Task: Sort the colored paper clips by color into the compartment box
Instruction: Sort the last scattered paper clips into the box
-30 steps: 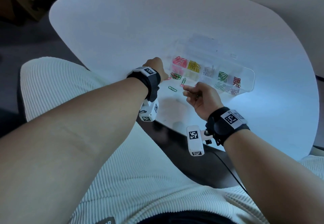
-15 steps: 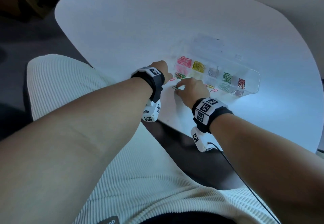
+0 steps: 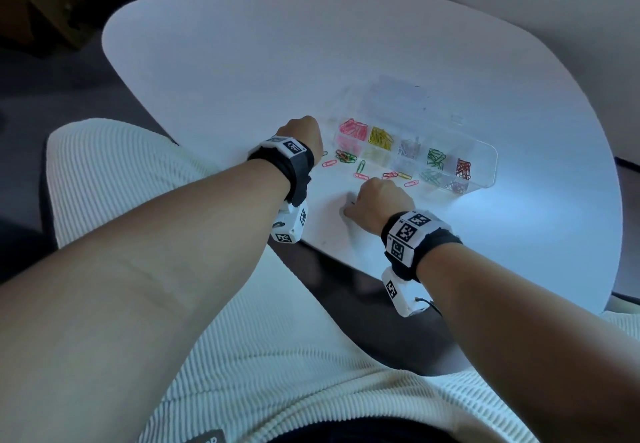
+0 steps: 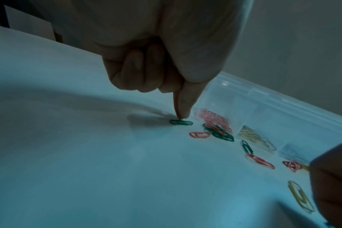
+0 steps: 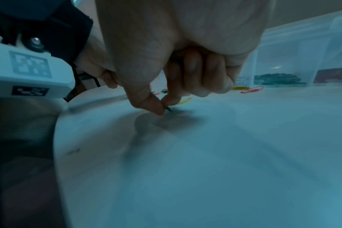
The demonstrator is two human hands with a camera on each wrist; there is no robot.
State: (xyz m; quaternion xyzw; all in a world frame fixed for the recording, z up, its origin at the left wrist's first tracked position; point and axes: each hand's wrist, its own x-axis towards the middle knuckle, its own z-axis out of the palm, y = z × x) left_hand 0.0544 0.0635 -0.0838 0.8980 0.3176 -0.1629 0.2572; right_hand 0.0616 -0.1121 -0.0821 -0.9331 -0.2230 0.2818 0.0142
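Note:
A clear compartment box (image 3: 485, 165) holds pink, yellow, silver, green (image 3: 434, 157) and red clips in separate cells. Loose clips (image 3: 346, 156) lie on the white table (image 3: 242, 61) in front of it. My left hand (image 3: 301, 134) is a fist left of the box. In the left wrist view its thumb and forefinger tips (image 4: 181, 114) pinch down on one end of a green clip (image 4: 182, 122) lying flat. My right hand (image 3: 377, 200) is palm down near the table's front edge. Its thumb and forefinger (image 5: 163, 106) pinch a dark green clip (image 5: 168, 109) just above the table.
More loose clips lie near the right hand: a red one (image 3: 362, 176), a pink tangle (image 3: 389, 175), a yellow one (image 3: 403, 175) and a pink one (image 3: 411, 183). The box lid (image 3: 398, 96) lies open behind it. The table's front edge (image 3: 329, 252) is close to both wrists.
My right hand turned palm down, dropped onto a green clip and drew back toward the front edge with it pinched. My left hand stayed in place.

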